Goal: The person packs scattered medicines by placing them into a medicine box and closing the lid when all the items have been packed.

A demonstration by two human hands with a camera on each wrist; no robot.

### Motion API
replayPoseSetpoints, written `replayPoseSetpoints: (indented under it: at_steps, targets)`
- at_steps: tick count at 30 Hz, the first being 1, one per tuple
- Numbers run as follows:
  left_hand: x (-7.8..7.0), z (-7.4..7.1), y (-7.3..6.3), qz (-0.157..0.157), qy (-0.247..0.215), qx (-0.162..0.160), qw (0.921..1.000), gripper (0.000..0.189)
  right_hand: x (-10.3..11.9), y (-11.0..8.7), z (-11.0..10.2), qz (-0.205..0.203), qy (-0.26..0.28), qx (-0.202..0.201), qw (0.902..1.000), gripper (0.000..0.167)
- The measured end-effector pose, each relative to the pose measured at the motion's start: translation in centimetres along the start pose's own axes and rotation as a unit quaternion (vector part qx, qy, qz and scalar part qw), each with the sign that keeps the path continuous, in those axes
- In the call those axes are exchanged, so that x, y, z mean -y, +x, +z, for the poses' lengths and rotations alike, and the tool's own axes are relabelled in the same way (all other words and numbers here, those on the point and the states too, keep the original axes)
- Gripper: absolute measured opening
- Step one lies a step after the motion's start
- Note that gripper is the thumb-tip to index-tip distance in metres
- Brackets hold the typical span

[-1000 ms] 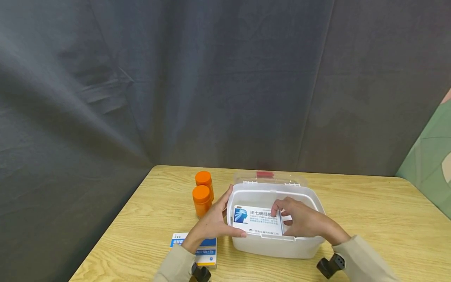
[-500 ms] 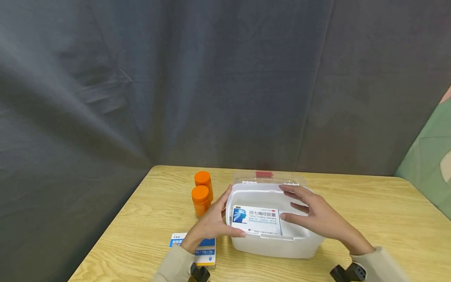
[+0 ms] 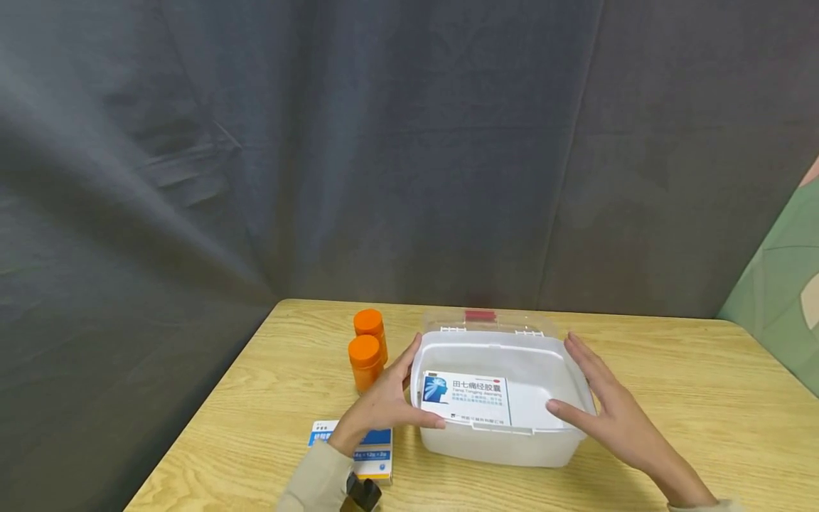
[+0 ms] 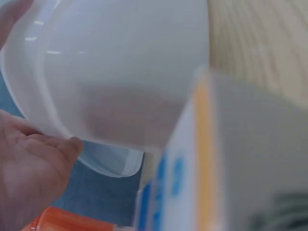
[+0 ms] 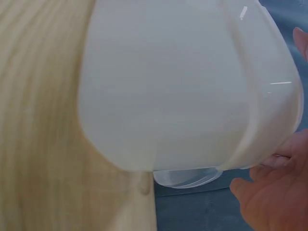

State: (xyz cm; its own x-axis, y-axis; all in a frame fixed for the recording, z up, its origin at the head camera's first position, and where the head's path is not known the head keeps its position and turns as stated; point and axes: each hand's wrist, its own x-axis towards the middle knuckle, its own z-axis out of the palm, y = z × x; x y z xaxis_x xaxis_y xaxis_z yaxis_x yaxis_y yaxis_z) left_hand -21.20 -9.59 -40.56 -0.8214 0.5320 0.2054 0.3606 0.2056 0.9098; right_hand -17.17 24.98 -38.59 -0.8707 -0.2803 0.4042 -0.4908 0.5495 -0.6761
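A translucent white plastic storage box [image 3: 493,449] stands on the table, its clear lid [image 3: 441,320] hinged back behind it. Inside, at the left, lies a white medicine box [image 3: 470,398] with a blue head picture. My left hand [image 3: 384,402] holds the left end of the storage box, thumb at the front rim and fingers round the far corner. At the right end, my right hand [image 3: 608,405] has its fingers spread along the box, with the thumb over the rim. The right wrist view shows those fingers [image 5: 274,168] close against the wall; firm contact is unclear.
Two orange bottles [image 3: 366,363] stand left of the storage box, near my left hand. A blue and white medicine box [image 3: 373,455] is partly under my left wrist. The wooden table [image 3: 691,398] extends to the right, with a dark curtain [image 3: 409,156] behind.
My right hand has let go of the medicine box, lifted out of the storage box and moved to its right end, fingers spreading. The left hand has stayed in place.
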Motion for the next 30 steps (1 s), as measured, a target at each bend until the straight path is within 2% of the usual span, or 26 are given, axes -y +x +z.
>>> replayPoseSetpoints:
  at_steps: [5, 11, 17, 23, 30]
  targets:
    - [-0.3, -0.2, 0.0, -0.011, 0.010, -0.001, 0.9999, 0.122, -0.7, -0.7, 0.5, 0.013, -0.003, 0.002, 0.9999, 0.094]
    - [-0.7, -0.2, -0.2, -0.007, 0.013, -0.002, 0.9999, 0.120, -1.0, -1.2, 0.8, 0.023, 0.005, 0.003, 0.9997, 0.102]
    - [-1.4, -0.5, -0.4, -0.006, 0.036, -0.028, 0.9990, 0.117, -1.1, -1.3, 1.4, 0.018, 0.003, -0.011, 0.9998, 0.104]
    - [-2.3, -1.2, -0.4, 0.018, 0.058, -0.046, 0.9971, 0.111, -1.3, -1.0, 1.4, 0.013, 0.024, -0.018, 0.9995, 0.105]
    - [-3.0, -2.4, -1.4, 0.052, 0.045, -0.064, 0.9956, 0.102, -1.4, -0.4, 1.6, 0.019, 0.038, -0.013, 0.9990, 0.106]
